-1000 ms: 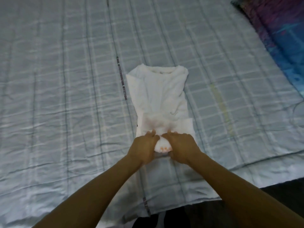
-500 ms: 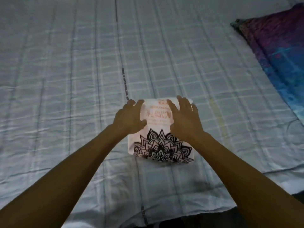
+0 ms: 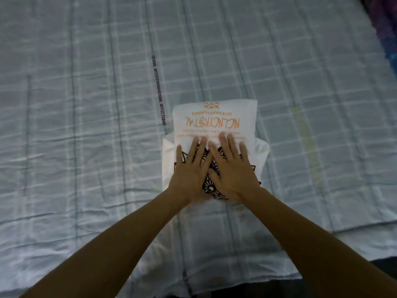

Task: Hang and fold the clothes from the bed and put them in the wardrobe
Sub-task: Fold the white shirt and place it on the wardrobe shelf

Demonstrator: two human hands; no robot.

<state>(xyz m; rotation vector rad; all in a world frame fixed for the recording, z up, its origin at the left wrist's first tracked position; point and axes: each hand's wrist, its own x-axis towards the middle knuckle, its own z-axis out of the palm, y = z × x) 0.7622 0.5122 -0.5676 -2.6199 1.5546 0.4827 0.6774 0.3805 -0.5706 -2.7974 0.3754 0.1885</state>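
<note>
A white T-shirt lies folded into a compact rectangle on the bed, its upside-down orange lettering facing up and a black mandala print below it. My left hand and my right hand lie flat side by side on the near half of the shirt, fingers straight and pointing away from me, pressing on the print. The hands hide most of the mandala. A lower layer of the shirt sticks out a little on both sides.
The bed is covered by a pale grey checked sheet with a dark printed text strip left of the shirt. A dark purple-blue patterned cloth lies at the far right. The bed's near edge runs along the bottom right.
The shirt's lower end was folded up over its top, showing the print. My hands then slid back from the far edge to the near half and now press flat.
</note>
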